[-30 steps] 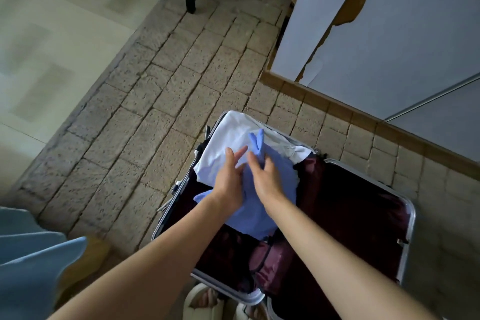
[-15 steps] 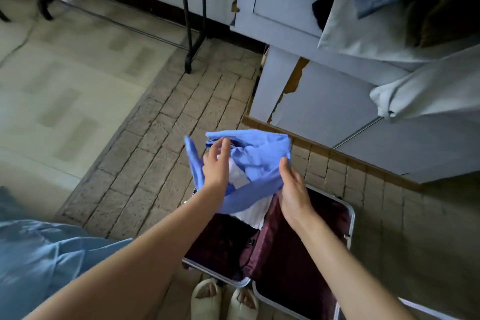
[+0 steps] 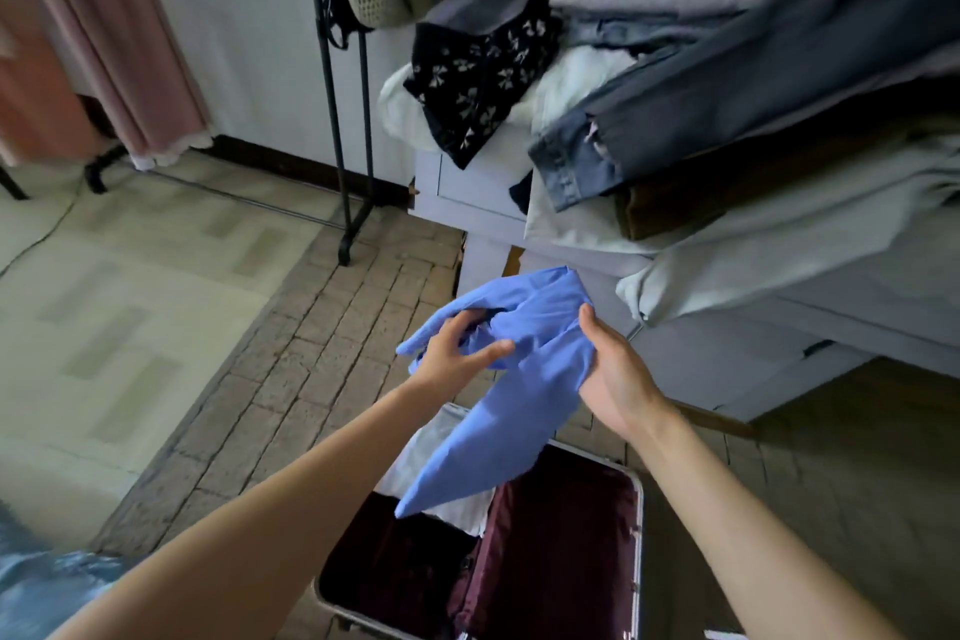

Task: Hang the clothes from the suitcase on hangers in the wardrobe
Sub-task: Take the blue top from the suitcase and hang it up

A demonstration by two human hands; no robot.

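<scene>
The blue shirt is up in the air between both hands, above the open suitcase, which sits at about 6 o'clock in the view. The right hand clamps the bunched fabric at its right edge, thumb on top. The left hand has its fingers curled into the crumpled upper folds at the 9 o'clock side. The shirt's long axis runs from the bunch at 1 o'clock down to a loose tail at 7 o'clock, hanging just over the white garment left in the suitcase. The clothes rack stands at 11 o'clock, well apart; I judge the left hand lies nearer it. No hanger is clearly visible.
</scene>
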